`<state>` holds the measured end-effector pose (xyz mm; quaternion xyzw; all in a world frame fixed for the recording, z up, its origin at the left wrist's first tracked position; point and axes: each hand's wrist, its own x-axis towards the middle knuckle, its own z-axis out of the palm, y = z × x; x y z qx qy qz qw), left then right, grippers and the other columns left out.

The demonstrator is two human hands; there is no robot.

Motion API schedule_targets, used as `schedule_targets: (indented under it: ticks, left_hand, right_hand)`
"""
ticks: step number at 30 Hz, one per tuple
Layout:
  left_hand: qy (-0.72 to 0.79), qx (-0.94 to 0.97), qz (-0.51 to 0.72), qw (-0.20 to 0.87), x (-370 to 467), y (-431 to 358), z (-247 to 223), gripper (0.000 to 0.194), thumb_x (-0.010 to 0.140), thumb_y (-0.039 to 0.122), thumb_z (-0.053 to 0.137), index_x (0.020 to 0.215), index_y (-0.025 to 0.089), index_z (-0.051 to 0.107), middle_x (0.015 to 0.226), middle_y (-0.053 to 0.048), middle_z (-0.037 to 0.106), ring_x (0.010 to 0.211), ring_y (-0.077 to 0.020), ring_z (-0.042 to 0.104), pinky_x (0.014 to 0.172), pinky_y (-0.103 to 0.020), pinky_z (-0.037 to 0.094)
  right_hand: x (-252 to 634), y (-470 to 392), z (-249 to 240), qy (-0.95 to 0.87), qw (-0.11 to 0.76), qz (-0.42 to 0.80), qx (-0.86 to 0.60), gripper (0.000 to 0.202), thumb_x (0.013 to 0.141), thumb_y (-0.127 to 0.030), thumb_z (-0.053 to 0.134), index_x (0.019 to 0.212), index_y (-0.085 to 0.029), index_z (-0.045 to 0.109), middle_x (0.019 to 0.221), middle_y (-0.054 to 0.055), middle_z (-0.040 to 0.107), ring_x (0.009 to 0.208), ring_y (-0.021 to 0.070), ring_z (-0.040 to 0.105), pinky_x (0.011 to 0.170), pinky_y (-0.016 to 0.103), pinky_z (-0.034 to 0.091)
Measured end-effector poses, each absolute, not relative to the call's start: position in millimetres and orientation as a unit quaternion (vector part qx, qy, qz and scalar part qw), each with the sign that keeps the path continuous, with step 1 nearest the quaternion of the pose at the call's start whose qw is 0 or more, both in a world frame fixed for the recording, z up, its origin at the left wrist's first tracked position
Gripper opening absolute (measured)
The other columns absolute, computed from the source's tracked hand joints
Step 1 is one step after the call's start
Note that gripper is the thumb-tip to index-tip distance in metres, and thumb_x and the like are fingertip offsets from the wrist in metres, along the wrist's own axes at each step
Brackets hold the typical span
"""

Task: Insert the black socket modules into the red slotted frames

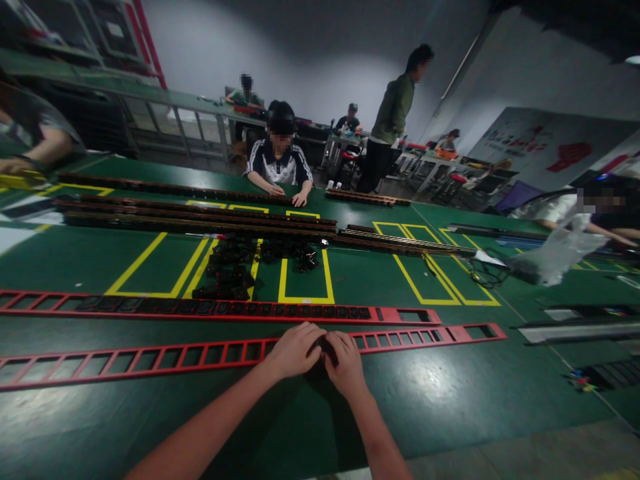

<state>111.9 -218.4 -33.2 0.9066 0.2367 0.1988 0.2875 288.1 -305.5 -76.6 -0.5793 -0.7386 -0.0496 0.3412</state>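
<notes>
My left hand (299, 349) and my right hand (344, 363) meet over the nearer red slotted strip (163, 359), fingers closed around a small black part (325, 345). Most of that part is hidden by my fingers, and I cannot tell whether it touches the strip. The visible slots of this strip are open. Just beyond lies a second red strip (407, 316), with black modules (230, 309) filling many of its slots. Farther off is a loose pile of similar black parts (227, 273).
Long dark rails (200, 217) lie across the green table (240, 433), which has yellow tape outlines (305, 300). A clear plastic bag (563, 250) is on the right. Opposite me a person (280, 160) rests both hands by a rail; other people are around.
</notes>
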Motion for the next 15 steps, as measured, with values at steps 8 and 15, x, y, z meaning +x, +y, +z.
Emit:
schedule_targets:
  ticks: [8, 15]
  left_hand:
    - [0.236, 0.908, 0.206, 0.279, 112.0, -219.5, -35.4, 0.030, 0.088, 0.017, 0.051, 0.117, 0.020, 0.058, 0.113, -0.006, 0.063, 0.104, -0.0218, 0.057, 0.095, -0.037, 0.049]
    - [0.235, 0.907, 0.207, 0.282, 112.0, -218.9, -36.7, 0.030, 0.088, 0.016, 0.051, 0.118, 0.019, 0.058, 0.113, -0.006, 0.064, 0.102, -0.0209, 0.056, 0.094, -0.037, 0.049]
  right_hand:
    - [287.1, -305.6, -76.8, -0.738, 0.340, -0.038, -0.582, 0.035, 0.087, -0.014, 0.055, 0.122, -0.019, 0.055, 0.108, 0.010, 0.068, 0.104, 0.0254, 0.059, 0.086, 0.044, 0.051]
    - [287.6, -305.3, -77.8, -0.738, 0.342, -0.039, -0.581, 0.037, 0.086, -0.013, 0.055, 0.123, -0.018, 0.056, 0.109, 0.010, 0.068, 0.105, 0.0250, 0.059, 0.088, 0.044, 0.051]
